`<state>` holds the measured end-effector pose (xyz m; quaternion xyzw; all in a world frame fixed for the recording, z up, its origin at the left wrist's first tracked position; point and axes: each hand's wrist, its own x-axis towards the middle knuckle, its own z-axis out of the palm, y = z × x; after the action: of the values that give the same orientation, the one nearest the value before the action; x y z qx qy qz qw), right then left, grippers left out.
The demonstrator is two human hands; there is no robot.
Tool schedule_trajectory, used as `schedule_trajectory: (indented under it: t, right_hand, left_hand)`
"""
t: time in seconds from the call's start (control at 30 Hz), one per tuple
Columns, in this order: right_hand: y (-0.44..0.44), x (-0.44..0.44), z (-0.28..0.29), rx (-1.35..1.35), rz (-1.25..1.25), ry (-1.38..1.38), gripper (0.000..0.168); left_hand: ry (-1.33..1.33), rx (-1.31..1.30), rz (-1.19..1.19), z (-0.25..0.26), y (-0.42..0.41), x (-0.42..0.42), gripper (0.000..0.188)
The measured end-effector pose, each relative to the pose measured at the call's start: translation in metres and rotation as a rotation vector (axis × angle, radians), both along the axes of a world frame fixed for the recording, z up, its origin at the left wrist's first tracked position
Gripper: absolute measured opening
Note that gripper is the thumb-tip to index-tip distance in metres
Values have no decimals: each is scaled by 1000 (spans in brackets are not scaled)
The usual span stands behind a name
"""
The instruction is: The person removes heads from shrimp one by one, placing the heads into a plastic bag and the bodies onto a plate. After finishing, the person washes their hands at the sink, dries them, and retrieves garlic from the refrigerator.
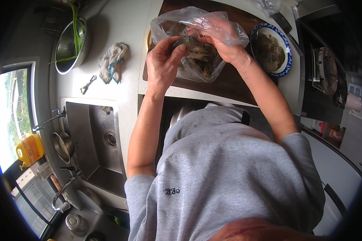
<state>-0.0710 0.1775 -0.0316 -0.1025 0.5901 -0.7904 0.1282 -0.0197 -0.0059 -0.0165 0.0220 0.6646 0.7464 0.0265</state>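
A clear plastic bag (196, 76) of raw grey shrimp (200, 54) sits with its mouth spread on a dark wooden cutting board (238, 87). Over the shrimp, my left hand (164, 61) pinches one greyish shrimp (178, 44) between thumb and forefinger. From the other side my right hand (226, 42) reaches into the bag, its fingers partly covered by the plastic. Those fingertips are close to the same shrimp; whether they grip it is hard to tell. To the right, a blue-rimmed white bowl (286, 64) holds several more shrimp.
A cleaver (281, 22) lies beyond the bowl, near the gas stove (328, 69). On the left are a crumpled cloth (113, 61), a small metal tool (88, 85) and a metal colander (67, 70) with long green vegetables (76, 33). A steel sink (104, 162) is set into the counter nearer me.
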Motion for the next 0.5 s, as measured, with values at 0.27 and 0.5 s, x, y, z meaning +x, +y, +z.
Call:
schedule_trajectory:
  t: [0.27,0.5]
  right_hand:
    - [2,4,15,299,230,244,37]
    - [3,-1,9,307,258,248,31]
  left_hand:
    - [11,-128,-108,1,-4,-5,25]
    - [-48,-100,-126,3,-4,-7,24]
